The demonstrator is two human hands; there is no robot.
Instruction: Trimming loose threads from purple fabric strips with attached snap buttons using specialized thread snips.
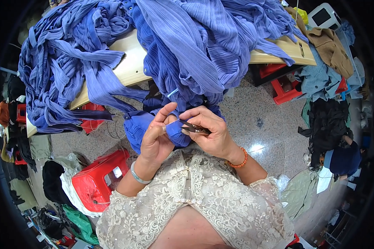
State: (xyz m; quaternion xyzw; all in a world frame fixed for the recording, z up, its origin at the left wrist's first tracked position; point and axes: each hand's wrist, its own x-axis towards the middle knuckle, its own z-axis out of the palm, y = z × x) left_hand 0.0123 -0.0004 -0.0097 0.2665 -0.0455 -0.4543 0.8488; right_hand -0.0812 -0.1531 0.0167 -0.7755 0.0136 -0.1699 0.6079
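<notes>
Close in front of my body, my left hand [154, 135] holds a bunched piece of blue knit cloth [178, 136] between thumb and fingers. My right hand [210, 128] is closed around small dark thread snips [196, 128], their tips pointing left at the cloth edge. Whether the blades touch a thread is too small to tell. A thin pale blue strip [173, 93] sticks up just beyond my left fingertips. From the cloth, more blue knit hangs over my lap and joins the large heap of blue ribbed garments [183, 37] above.
The heap covers much of a pale wooden table [126, 58], with strips hanging off its edge. A red stool [96, 182] stands at left. At right are a brown garment [330, 47], grey-blue garments [320, 81], a black cloth pile [328, 120] and another person [345, 159].
</notes>
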